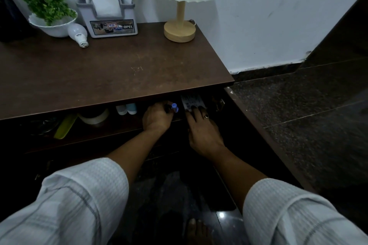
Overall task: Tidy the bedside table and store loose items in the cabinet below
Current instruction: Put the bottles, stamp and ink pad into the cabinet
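Your left hand is curled round a small blue-capped bottle, held just inside the open cabinet, under the front edge of the desk. Your right hand lies beside it with its fingers stretched flat on the near end of a pill pack. From what shows, it is pressing the pack, not pinching it. Both things are already in the cabinet, at the right end of the shelf, so this looks like the setting-down step.

The bottle is the likeliest trouble. It is narrow, and the shelf is dark and partly hidden from you by the desk edge. Let go before its base sits flat and it will probably tip and roll forward off the shelf.

The pack sits close to the shelf's front. If you pull your right hand back with the fingers dragging on it, it could slide out with you.

Watch your left as you withdraw. Two small bottles stand near that wrist with a roll of tape beyond them, and a sideways sweep could knock them over.

Up on the desk, a light bulb lies loose on its side. Bump the desk as you rise and it may roll, and it looks breakable.
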Tool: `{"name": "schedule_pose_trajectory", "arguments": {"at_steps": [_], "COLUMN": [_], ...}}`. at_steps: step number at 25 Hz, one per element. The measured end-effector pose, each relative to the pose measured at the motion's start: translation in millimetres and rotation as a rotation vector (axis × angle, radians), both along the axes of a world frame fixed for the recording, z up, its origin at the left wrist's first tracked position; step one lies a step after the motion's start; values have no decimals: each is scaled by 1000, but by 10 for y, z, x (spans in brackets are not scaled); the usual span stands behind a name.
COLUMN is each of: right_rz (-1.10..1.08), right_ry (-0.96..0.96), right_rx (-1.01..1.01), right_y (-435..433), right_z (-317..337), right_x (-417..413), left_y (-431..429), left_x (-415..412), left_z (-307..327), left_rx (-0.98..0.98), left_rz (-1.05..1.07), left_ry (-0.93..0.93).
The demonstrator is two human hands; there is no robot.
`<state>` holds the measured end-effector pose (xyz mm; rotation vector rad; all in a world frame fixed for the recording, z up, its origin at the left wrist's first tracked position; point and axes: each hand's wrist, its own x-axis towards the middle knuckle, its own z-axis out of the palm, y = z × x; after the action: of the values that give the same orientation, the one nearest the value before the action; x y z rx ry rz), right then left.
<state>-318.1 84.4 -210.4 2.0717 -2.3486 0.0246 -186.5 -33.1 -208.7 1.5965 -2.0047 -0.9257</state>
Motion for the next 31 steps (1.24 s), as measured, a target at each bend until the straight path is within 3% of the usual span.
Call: {"name": "schedule_pose_trajectory", "arguments": {"at_steps": [13,18,31], "right_rz": [-96,17,11], "right_ry": [-64,-26,-90], "right_rx": [-19,21,-2], "right_y": [-11,43,27], "right_z": [29,-25,-44], "right_x": [-16,-41,-37], "left_y": [60,80,64], "left_x": [-91,-93,-96], "left_z": [-13,3,24], "left_rx": [-33,-51,-35], "left_rz": [-37,-36,-58], "left_ry": [12,-13,-22]}}
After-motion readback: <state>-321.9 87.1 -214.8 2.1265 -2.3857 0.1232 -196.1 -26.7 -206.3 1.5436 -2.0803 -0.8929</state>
